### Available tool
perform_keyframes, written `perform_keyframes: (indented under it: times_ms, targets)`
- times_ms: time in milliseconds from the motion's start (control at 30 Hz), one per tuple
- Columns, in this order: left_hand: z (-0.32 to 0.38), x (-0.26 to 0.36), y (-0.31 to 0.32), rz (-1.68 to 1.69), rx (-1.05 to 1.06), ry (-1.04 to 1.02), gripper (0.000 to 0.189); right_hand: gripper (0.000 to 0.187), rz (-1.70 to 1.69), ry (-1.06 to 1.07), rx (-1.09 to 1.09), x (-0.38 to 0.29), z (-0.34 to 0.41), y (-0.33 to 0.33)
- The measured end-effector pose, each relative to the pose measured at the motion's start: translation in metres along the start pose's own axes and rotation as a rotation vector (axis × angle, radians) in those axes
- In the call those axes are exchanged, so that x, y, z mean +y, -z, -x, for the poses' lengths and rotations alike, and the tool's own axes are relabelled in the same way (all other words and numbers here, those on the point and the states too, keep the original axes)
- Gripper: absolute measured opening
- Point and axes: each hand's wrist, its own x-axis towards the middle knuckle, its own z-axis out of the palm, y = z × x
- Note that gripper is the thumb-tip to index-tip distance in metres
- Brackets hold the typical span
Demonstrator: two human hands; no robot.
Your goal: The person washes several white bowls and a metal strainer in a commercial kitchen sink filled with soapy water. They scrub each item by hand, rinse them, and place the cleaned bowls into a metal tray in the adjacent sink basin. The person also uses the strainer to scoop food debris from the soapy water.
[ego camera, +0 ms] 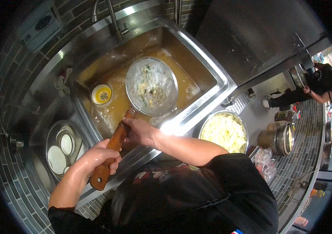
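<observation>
A round metal strainer (152,86) with wet food scraps in it is over the murky water of a stainless steel sink (189,55). Its flat wooden handle (115,142) runs down towards me. My left hand (103,155) is wrapped around the lower handle, near the hole at its end. Higher up, close to the strainer's rim, my right hand (138,131) grips the same handle; part of its fingers is hidden. To the left of the strainer, a small bowl (102,94) with yellow liquid and dark bits sits in the sink water.
A tub of white dishes (57,160) stands left of the sink, and a faucet (113,20) rises behind. At right are a metal bowl of chopped pale vegetable (224,131), metal pots (271,140), a plastic bag (264,163) and another person (315,79) holding a metal pan.
</observation>
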Motion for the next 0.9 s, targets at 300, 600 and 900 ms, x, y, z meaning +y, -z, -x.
perform_keyframes:
  times_ms: [300,600,900]
  targets:
    - [-0.064,0.027,0.023,-0.151,-0.141,0.088,0.022,0.030,-0.254,0.142,0.206,-0.015,0.001,0.001]
    - [-0.065,0.000,0.037,0.057,-0.294,0.014,0.033,0.023,-0.208,0.144,0.277,-0.006,0.004,0.006]
    - [-0.023,-0.005,0.015,0.177,-0.299,-0.082,0.030,0.017,-0.291,0.200,0.143,-0.005,-0.007,0.015]
